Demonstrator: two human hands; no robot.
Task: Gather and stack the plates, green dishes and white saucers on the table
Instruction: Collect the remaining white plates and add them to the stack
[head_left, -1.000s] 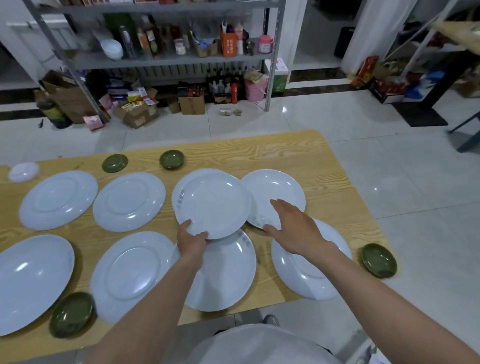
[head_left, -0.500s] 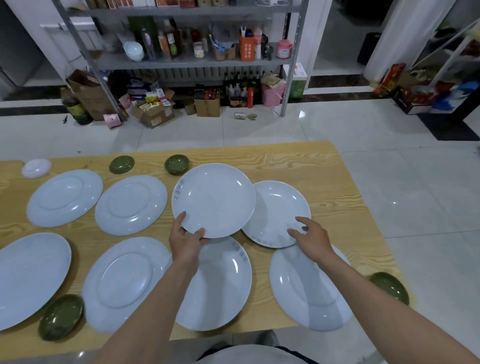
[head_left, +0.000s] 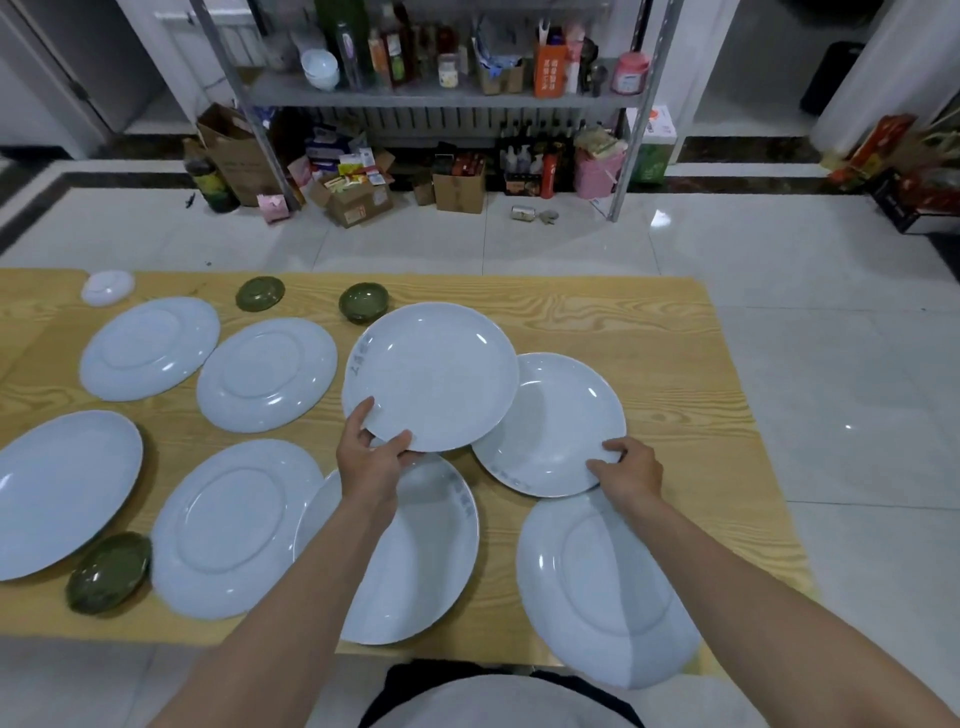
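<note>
Head camera: on the wooden table (head_left: 649, 322), a white saucer (head_left: 107, 287) sits at the far-left back edge, with a green dish (head_left: 260, 293) to its right. The left hand (head_left: 371, 457) pinches a white plate (head_left: 434, 374) by its near rim, thumb on top. It overlaps a second plate (head_left: 561, 415), whose near-right rim the right hand (head_left: 631, 470) grips with curled fingers.

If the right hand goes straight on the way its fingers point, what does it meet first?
The right hand grips a round white plate; beyond it, probably the lifted white plate in the left hand, though it might pass underneath.
</note>
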